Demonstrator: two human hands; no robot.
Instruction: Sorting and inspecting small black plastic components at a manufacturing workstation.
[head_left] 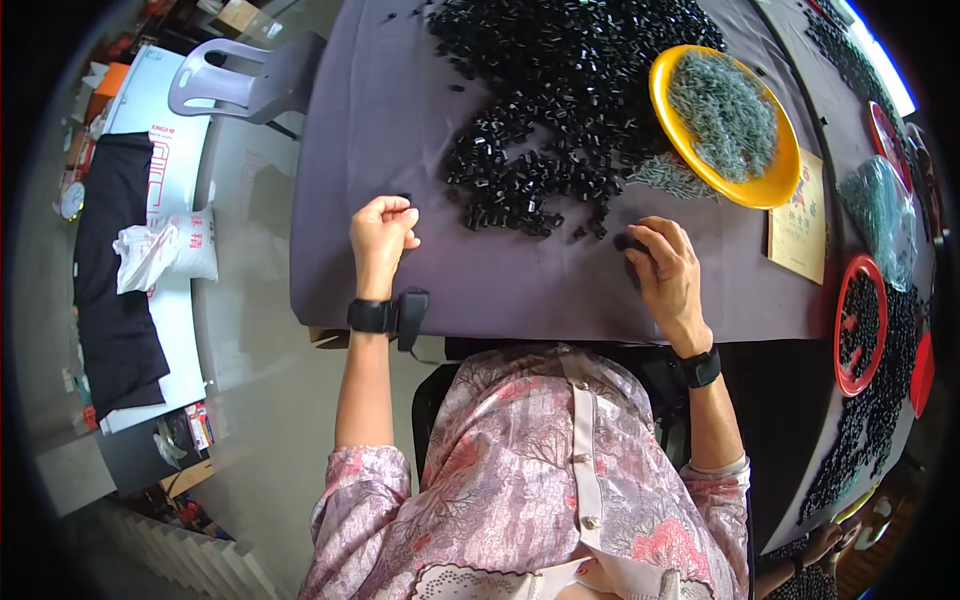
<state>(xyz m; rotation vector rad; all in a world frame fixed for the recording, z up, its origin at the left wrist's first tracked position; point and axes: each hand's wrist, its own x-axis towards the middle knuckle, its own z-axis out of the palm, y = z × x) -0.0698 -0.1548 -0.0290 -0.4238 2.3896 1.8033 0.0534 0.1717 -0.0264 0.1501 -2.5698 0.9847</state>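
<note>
My left hand point(383, 232) is over the near left part of the cloth-covered table, its fingers curled and pinched; a small dark bit point(406, 197) shows at the fingertips. To the right, my right hand point(667, 272) pinches a small black plastic piece point(626, 243) between thumb and fingers, just above the cloth. Beyond and between both hands spreads a large heap of shiny black plastic pieces point(530, 165). A yellow bowl point(787, 170) at its right holds many thin grey screw-like parts point(725, 115). Some of these grey parts point(668, 176) lie spilled beside the bowl.
A tan booklet point(800, 235) lies under the bowl's right edge. Farther right are a plastic bag point(880, 210), a red-rimmed basin point(841, 340) and more black pieces point(850, 450). Another person's hand point(828, 540) shows at lower right. A grey chair point(230, 90) stands left of the table point(345, 150).
</note>
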